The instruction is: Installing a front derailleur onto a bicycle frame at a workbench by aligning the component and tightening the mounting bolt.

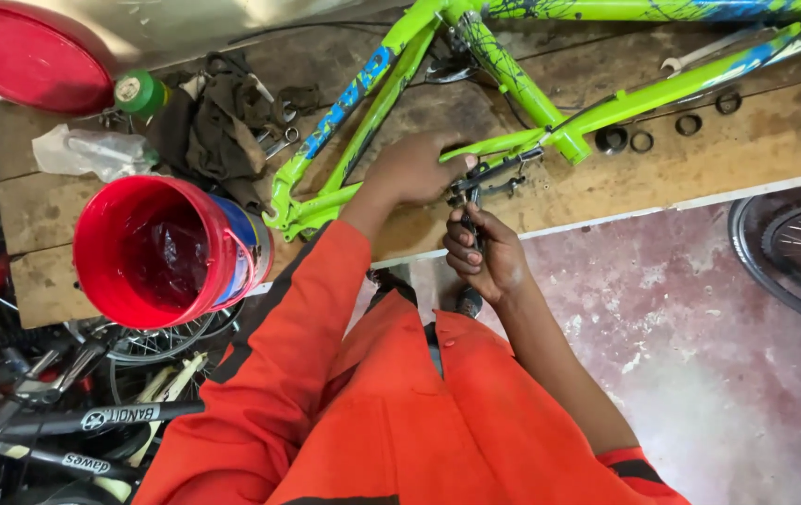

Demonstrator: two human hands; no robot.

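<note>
A bright green bicycle frame (513,89) lies across a wooden workbench (700,168). My left hand (414,168) rests on the frame's lower stay, gripping it beside a small black metal brake part (503,173) fixed there. My right hand (485,252) is just below, at the bench's front edge, fingers closed around a thin dark tool (471,224) that points up into that part. My orange sleeves fill the lower middle of the view.
A red bucket (153,252) stands at the bench's left front. Behind it lie dark rags and spanners (232,122), green tape (139,92), a red lid (27,56). Black rings (643,140) sit right. Bicycle wheel (793,252) at right, bike parts lower left.
</note>
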